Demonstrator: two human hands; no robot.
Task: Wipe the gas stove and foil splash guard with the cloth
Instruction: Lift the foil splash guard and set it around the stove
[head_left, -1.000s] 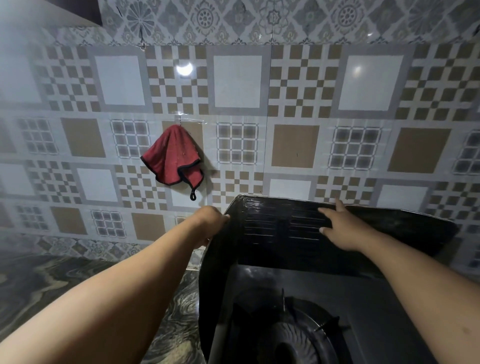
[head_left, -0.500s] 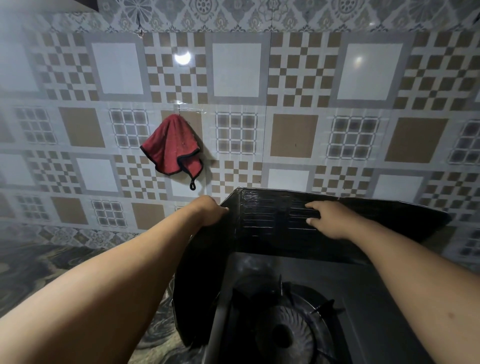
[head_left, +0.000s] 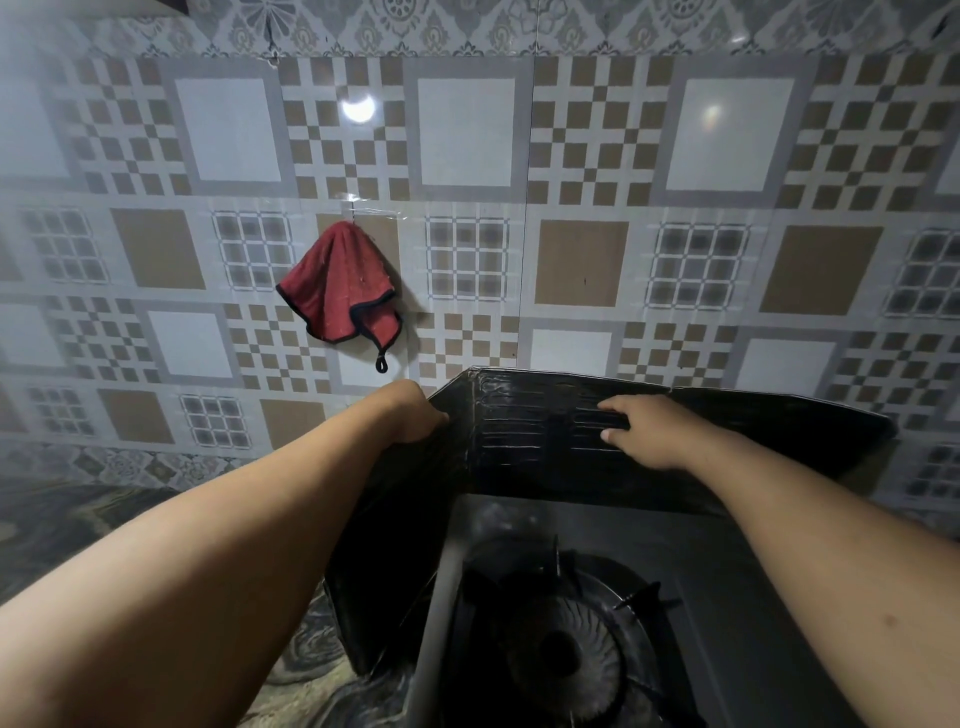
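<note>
Foil splash guard (head_left: 524, 436), dark and folded in panels, stands at centre frame round the gas stove (head_left: 571, 654), whose burner lies at lower centre; left hand (head_left: 410, 410) grips the guard's top edge at the left fold; right hand (head_left: 644, 431) rests flat, fingers straight, on the back panel; red cloth (head_left: 340, 283) hangs on the tiled wall (head_left: 467, 130), upper left, untouched. The guard is probably light, thin and easily creased; hold its rim, wipe gently; the cloth is soft, taken anywhere.
</note>
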